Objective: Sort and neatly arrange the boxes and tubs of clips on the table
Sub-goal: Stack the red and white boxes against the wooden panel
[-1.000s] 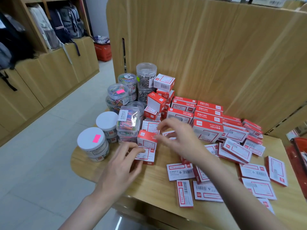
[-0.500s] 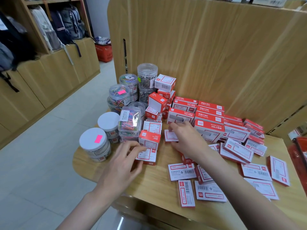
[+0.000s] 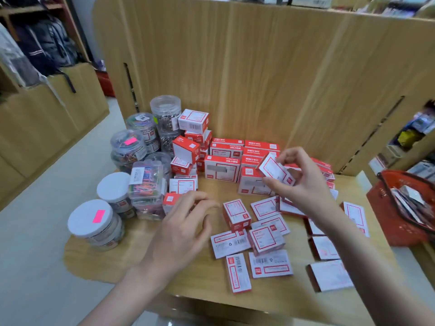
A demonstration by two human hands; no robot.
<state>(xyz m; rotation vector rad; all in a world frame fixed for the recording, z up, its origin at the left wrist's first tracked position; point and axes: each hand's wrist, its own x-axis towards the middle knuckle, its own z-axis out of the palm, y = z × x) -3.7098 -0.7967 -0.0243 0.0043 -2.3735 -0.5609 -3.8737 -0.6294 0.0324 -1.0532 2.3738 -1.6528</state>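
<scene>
small red box lifted over a crowded desk

the light wooden desk (image 3: 193, 276) has a smooth grain and a rounded near-left corner. the right hand (image 3: 303, 184) holds a small red-and-white cardboard box (image 3: 275, 171) tilted in the air above the desk, thumb under its lower edge and curled fingers (image 3: 290, 156) over its top, so the fingers are clamped on it. it hangs just in front of the row of larger red-and-white cardboard boxes (image 3: 222, 169) stacked against the tall wooden back panel (image 3: 259, 78).

the left hand (image 3: 181, 229) hovers low over the desk with fingers loosely curled and apart, holding nothing, its fingertips just beside a small red box standing on end (image 3: 236, 214) and in front of a clear square plastic tub of coloured clips (image 3: 146, 178).

round clear plastic tubs (image 3: 166, 114) and two white-lidded round tubs (image 3: 90, 221) crowd the left edge, the nearest one close to the desk's rim. flat red-and-white boxes (image 3: 270, 264) lie scattered, some overlapping, across the right half. bare wood shows along the near edge and between the hands. a red mesh basket (image 3: 400, 208) sits off the right edge.
</scene>
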